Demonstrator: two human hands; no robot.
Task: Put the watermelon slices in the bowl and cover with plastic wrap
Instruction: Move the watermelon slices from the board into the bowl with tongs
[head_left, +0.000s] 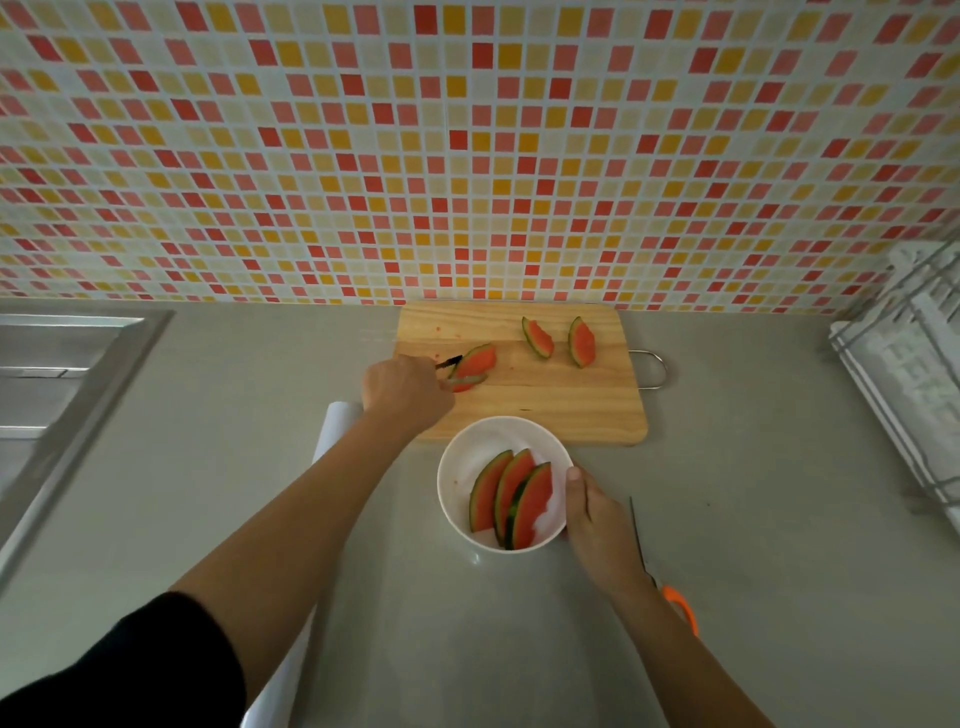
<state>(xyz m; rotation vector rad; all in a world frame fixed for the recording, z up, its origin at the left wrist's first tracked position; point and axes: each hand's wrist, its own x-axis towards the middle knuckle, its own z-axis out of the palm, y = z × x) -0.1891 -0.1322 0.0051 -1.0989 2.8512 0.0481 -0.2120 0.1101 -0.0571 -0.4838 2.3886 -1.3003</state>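
A white bowl (457, 470) stands on the counter in front of a wooden cutting board (545, 395). Three watermelon slices (511, 496) lie inside the bowl. My right hand (597, 525) grips the bowl's right rim. My left hand (402, 392) holds small tongs (451, 366), and the tongs pinch a watermelon slice (478, 361) on the board's left part. Two more slices (537, 338) (582, 342) lie at the back of the board. A white roll of plastic wrap (335, 423) lies under my left forearm, mostly hidden.
A knife with an orange handle (678, 603) lies on the counter right of my right arm. A steel sink (57, 374) is at the left. A white wire dish rack (909, 374) stands at the right. A tiled wall rises behind the board.
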